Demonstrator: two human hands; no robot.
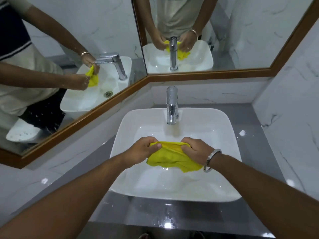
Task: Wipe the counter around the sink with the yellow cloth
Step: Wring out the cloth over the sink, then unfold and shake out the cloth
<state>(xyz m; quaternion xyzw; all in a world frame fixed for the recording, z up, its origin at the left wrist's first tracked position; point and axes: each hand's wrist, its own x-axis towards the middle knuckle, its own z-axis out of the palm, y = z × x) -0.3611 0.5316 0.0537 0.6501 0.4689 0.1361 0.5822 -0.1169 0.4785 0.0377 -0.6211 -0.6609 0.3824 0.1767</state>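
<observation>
The yellow cloth [170, 156] hangs bunched over the white basin of the sink [229, 133], gripped at both ends. My left hand [143, 150] clutches its left end and my right hand [196, 150], with a metal bangle on the wrist, clutches its right end. The cloth's lower edge droops toward the basin floor. The grey counter [255, 135] surrounds the sink on both sides and in front, with water drops on it.
A chrome faucet [171, 105] stands at the back of the sink, with no water running from it. Angled wood-framed mirrors [103, 40] sit behind and to the left. A marble wall [290, 118] closes the right side. A small white blob [242, 133] lies on the right counter.
</observation>
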